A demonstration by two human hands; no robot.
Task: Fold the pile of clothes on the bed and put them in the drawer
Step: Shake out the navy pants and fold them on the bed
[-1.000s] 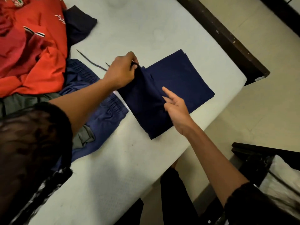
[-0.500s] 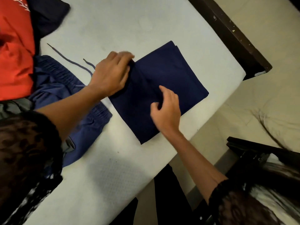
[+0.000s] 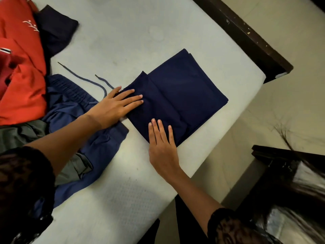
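The navy cloth [image 3: 179, 95] lay folded in a neat square on the bed [image 3: 133, 32], near the bed's corner. A second ago the left hand [image 3: 114, 107] was pinching one edge and lifting it up. Then it let go, and both hands lay flat on top. The left fingers [image 3: 133, 99] were spread out and pressed down on the left side of the cloth. The right hand [image 3: 162, 147] pushed down on the near corner with its fingers close together. Nothing was pinched any more. So this fold looked finished, and the hands were only smoothing it. The blue shorts [image 3: 77, 110] and the red shirt [image 3: 19, 85] sat unfolded beside it. They looked like the next jobs, before anything went in the drawer.
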